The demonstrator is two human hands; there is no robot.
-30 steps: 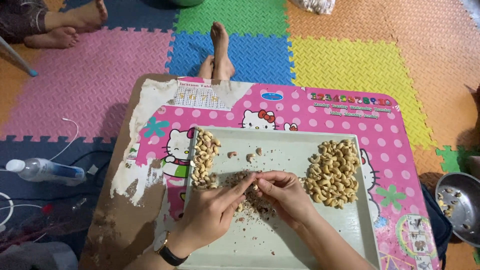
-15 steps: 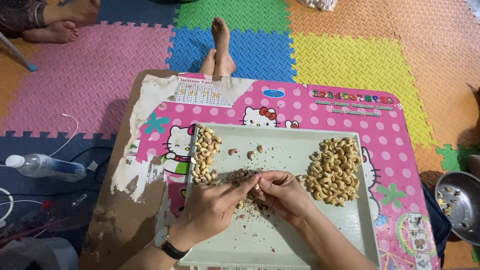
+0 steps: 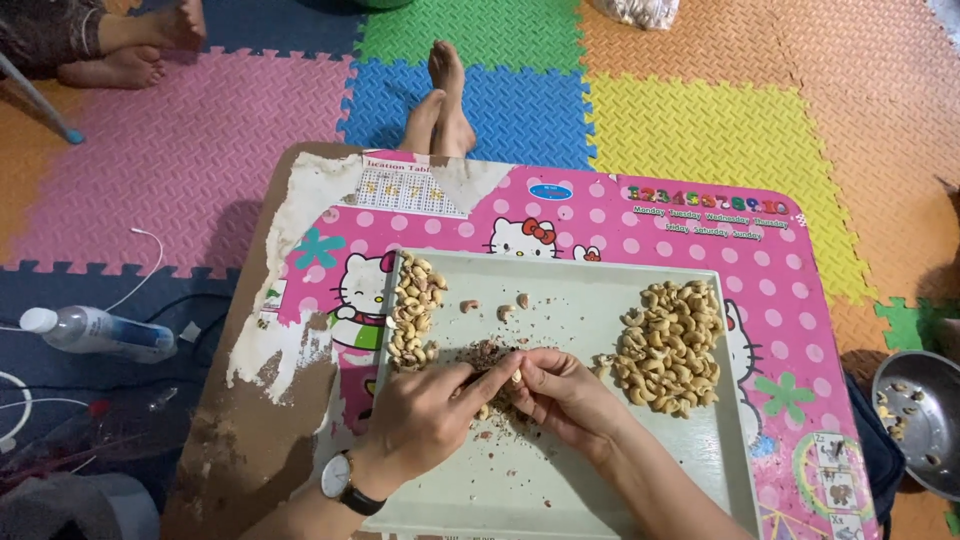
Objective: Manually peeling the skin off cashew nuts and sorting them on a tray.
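A home floor, probably a living or play room: bright interlocking foam mats (image 3: 700, 120) cover the ground, a low cartoon-printed surface (image 3: 600, 215) stands on them, and bare feet (image 3: 445, 95) rest beyond its far edge.

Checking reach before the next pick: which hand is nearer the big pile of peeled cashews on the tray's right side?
Right. The right hand sits just left of the big cashew pile, almost beside it. The left hand is farther left, nearer the tray's left-side nuts.
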